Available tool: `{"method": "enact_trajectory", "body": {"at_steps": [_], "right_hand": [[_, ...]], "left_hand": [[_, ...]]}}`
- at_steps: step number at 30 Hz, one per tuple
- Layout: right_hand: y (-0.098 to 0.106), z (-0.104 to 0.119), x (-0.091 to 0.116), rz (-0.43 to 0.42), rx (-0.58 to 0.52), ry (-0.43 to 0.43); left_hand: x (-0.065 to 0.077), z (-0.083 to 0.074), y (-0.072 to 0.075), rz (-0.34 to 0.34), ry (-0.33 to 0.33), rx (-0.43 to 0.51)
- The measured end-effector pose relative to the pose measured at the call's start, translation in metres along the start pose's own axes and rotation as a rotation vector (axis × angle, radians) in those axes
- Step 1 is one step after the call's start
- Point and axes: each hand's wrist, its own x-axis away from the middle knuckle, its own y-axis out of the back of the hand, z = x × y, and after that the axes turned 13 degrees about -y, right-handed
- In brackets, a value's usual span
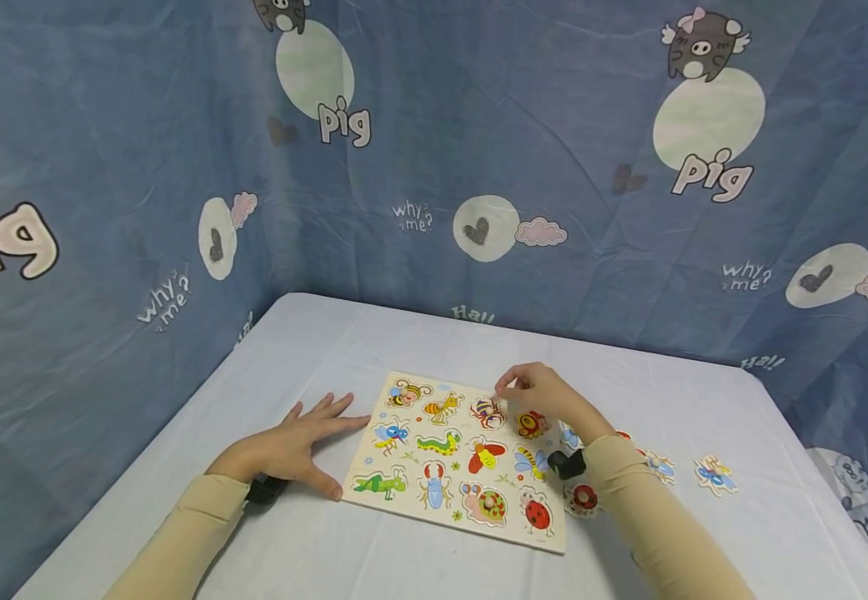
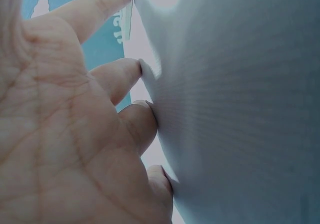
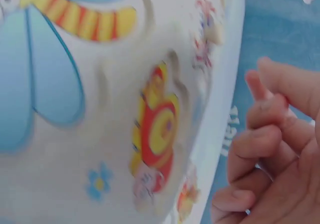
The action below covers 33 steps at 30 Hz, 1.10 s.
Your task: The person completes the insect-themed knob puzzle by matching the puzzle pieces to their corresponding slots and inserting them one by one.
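Note:
A wooden insect puzzle board [image 1: 458,527] lies flat on the white-covered table. My left hand [image 1: 291,446] is beside its left edge, fingers spread. The thumb and index finger touch that edge; in the left wrist view, the other fingertips [image 2: 140,67] rest on the cloth. My right hand [image 1: 546,396] hovers over the board's far right corner, near the spider piece [image 1: 488,412] and a red-and-yellow piece [image 1: 533,425]. In the right wrist view its fingers [image 3: 257,149] are loosely curled, with nothing visible between them. A knob [image 3: 214,34] stands up from the spider piece.
Loose puzzle pieces lie right of the board: a blue-winged insect [image 1: 715,475], another insect [image 1: 659,467] and a red-centred piece [image 1: 584,500]. My right forearm partly covers that area. A blue printed curtain [image 1: 418,150] hangs behind the table [image 1: 313,333].

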Motion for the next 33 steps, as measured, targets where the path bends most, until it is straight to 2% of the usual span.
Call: {"method": "enact_trajectory", "body": {"at_steps": [5, 11, 20, 33], "right_hand": [[0.014, -0.004, -0.002, -0.132, -0.03, -0.021], [0.026, -0.01, -0.004, -0.202, -0.062, -0.06], [0.034, -0.02, -0.009, -0.211, -0.078, -0.15], [0.032, -0.033, -0.013, -0.218, -0.068, -0.2]], "left_hand": [[0.0, -0.003, 0.001, 0.002, -0.003, 0.005], [0.0, 0.0, 0.001, 0.002, -0.008, -0.001], [0.0, 0.003, 0.0, 0.002, 0.0, -0.009], [0.0, 0.0, -0.001, -0.002, -0.003, -0.007]]}}
